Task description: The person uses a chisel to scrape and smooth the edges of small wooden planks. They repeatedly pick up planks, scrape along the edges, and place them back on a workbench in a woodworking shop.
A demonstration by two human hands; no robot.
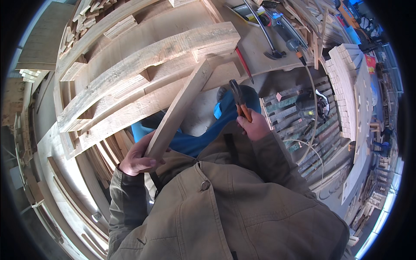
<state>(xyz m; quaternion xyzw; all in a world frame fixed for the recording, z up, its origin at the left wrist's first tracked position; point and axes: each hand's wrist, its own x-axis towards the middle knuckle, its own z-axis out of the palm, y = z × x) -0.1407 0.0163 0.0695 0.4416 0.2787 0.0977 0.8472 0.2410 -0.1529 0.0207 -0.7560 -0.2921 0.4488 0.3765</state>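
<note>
My left hand (138,159) is closed round the near end of a pale wooden board (178,108). The board slants up and away to the right, and its far end meets the edge of a wooden pallet frame (160,50) on the bench. My right hand (256,126) grips a pair of pincers (237,93) by its orange-brown handles. Their dark jaws point up and away from me, apart from the board. Whether the jaws touch each other cannot be made out.
A claw hammer (274,55), a red bar (245,66) and an air tool (294,46) with a hose (313,110) lie on the bench at right. A slatted pallet (299,125) is below. Stacked boards (344,86) stand far right; offcuts (82,21) are piled far left.
</note>
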